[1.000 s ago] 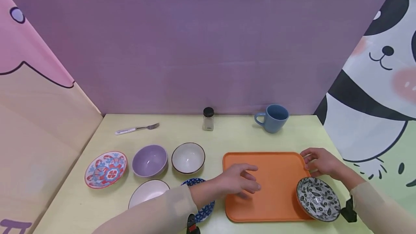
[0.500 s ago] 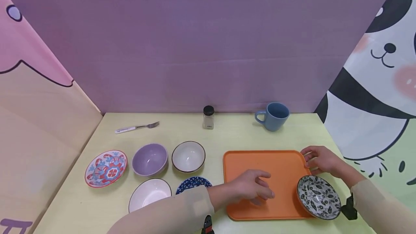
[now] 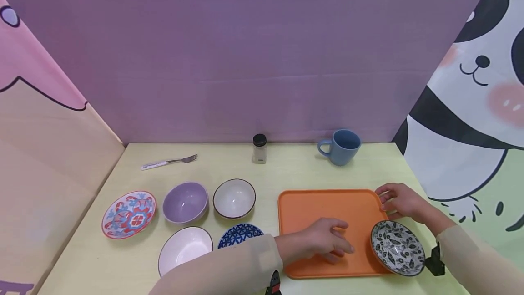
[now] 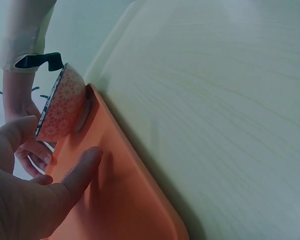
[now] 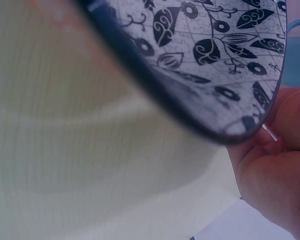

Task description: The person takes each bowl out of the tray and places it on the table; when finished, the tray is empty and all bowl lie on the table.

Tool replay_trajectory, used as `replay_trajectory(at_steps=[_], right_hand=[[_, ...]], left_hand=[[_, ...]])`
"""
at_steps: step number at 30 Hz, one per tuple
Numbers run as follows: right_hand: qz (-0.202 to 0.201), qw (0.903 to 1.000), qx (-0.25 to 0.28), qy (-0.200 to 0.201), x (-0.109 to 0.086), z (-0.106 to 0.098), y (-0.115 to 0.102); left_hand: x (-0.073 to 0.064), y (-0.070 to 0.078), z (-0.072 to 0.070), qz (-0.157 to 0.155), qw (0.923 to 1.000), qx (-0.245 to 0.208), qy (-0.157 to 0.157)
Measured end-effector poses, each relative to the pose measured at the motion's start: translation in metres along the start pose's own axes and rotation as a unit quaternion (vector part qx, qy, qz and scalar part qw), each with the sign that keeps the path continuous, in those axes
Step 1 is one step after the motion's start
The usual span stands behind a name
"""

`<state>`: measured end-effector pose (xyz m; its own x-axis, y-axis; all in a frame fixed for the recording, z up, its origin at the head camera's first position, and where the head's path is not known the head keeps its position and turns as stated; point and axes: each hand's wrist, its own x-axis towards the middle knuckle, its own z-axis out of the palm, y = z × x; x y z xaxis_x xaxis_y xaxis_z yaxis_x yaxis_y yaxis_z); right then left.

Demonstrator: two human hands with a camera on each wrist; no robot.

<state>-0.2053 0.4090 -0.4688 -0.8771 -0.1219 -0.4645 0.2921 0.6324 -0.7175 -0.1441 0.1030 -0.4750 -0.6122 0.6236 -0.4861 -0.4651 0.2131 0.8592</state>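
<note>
My left hand hovers above the orange tray, fingers spread and slightly bent, holding nothing. In the left wrist view its thumb and index finger point toward a bowl. That bowl, black-and-white leaf pattern inside and reddish outside, sits tilted at the tray's front right corner, partly past the rim. Just behind it, my right hand rests with loosely bent fingers at the tray's right edge. The right wrist view shows the bowl's dark rim close up, hiding part of the right fingers.
Left of the tray stand a white bowl, a purple bowl, another white bowl, a blue patterned dish and a red-blue patterned plate. Behind are a fork, a black-capped shaker and a blue mug.
My left hand has moved right and slightly nearer over the tray, toward the patterned bowl. The right hand and the bowl have stayed in place.
</note>
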Motion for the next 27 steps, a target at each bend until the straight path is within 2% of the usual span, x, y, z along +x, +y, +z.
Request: replay_trajectory(at_steps=[7,27], right_hand=[[0.004,1.0,0.0,0.001,0.002,-0.001,0.001],[0.015,0.9999,-0.002,0.002,0.001,-0.002,0.0]], left_hand=[[0.007,0.001,0.007,-0.009,0.9999,0.004,-0.008],[0.022,0.008,0.031,-0.008,1.0,0.001,-0.003]])
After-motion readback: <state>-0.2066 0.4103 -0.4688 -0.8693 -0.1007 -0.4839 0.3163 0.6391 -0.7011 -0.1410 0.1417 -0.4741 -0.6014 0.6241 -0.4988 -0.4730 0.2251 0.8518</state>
